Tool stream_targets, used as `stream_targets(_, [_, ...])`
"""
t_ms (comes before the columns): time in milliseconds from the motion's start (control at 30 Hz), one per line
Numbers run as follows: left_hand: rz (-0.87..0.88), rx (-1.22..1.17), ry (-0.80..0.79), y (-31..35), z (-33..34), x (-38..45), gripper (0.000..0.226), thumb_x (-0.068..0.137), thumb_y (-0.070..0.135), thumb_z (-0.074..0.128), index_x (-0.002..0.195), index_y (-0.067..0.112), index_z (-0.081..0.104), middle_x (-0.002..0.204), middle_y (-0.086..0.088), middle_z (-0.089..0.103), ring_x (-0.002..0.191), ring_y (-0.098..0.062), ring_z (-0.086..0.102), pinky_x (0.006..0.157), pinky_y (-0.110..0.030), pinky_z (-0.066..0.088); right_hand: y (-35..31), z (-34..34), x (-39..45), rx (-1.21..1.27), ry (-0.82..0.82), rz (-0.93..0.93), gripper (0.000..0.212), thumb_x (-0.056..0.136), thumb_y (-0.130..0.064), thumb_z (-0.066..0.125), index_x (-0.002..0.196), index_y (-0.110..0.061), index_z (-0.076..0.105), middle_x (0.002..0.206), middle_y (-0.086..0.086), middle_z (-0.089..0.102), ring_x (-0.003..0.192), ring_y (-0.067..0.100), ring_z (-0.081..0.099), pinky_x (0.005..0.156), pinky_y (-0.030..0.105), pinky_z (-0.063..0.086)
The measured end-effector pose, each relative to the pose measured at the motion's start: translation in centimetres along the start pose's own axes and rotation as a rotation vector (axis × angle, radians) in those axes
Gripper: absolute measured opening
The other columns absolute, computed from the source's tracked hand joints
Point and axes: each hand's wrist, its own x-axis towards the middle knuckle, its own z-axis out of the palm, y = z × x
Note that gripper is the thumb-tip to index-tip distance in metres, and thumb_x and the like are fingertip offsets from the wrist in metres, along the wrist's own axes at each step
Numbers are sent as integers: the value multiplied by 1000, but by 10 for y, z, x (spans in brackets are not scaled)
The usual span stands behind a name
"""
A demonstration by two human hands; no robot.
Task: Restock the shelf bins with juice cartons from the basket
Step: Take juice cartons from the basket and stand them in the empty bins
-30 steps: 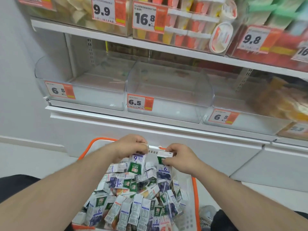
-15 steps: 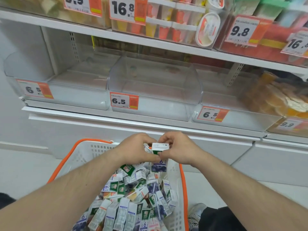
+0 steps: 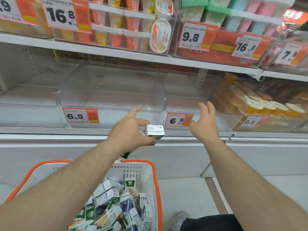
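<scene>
My left hand point(image 3: 128, 130) holds a small white-and-green juice carton point(image 3: 154, 131) between thumb and fingers, raised in front of the middle clear shelf bin point(image 3: 106, 90), just below its front lip. The index finger points up toward the bin. My right hand point(image 3: 204, 122) is lifted beside it with spread, relaxed fingers and holds nothing, in front of the bin to the right point(image 3: 183, 97). Both of these bins look empty. Below, the white basket with an orange rim point(image 3: 150, 167) holds several loose juice cartons point(image 3: 113, 202).
Another clear bin point(image 3: 30, 100) stands to the left. A bin of orange jelly cups point(image 3: 253, 100) sits at the right. The upper shelf point(image 3: 116, 54) carries packed bins with price tags. My shoe point(image 3: 179, 219) rests on the floor right of the basket.
Both hands rose from the basket toward the shelf bins. The left hand now holds the carton alone and the right hand has let go and opened. The view shifted right and closer.
</scene>
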Motion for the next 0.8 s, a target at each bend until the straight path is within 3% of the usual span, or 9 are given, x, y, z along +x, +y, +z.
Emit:
stream_targets(67, [-18,36,16,7,4,10,43,65,55,78,105,45,70,160,19,12,123,-8,51,89,-29,46,14,3,15,-28,-100,-18,65,91,-14,56,151,-17,31,163,-2,13,140,26,36,109,38,35])
stream_targets(133, [-58,83,1,7,8,20,46,67,55,77,110,43,69,161,16,13,127,-10,49,93,-31,46,24,8,24,-41,-138,-56,56,93,-10,54,147,-13,38,157,4,27,137,29,39,113,40,32])
stream_targets(300, [-102,101,-18,-2,14,30,41,70,48,80,109,40,70,154,21,24,119,-11,52,83,-28,44,33,11,32,78,15,-68,26,99,-6,46,119,-8,62,126,7,51,112,28,54,90,27,37])
stream_targets(500, [-78,89,-18,-11,11,31,45,70,48,81,112,40,69,151,24,26,116,-7,52,85,-29,46,26,3,32,75,122,-126,22,100,-10,45,109,-10,65,116,5,55,104,25,54,88,29,38])
stream_targets(700, [-51,132,-78,-12,6,26,41,69,44,80,108,41,71,155,24,19,107,-7,56,83,-33,51,30,1,21,-4,67,-113,23,99,-9,45,109,-9,65,114,7,55,106,30,54,92,37,41])
stream_targets(800, [-50,139,-88,-10,3,25,44,71,43,79,113,40,69,155,23,19,112,-6,54,83,-32,50,28,-3,15,-7,52,-89,23,99,-9,45,107,-10,66,112,5,55,106,30,54,93,37,42])
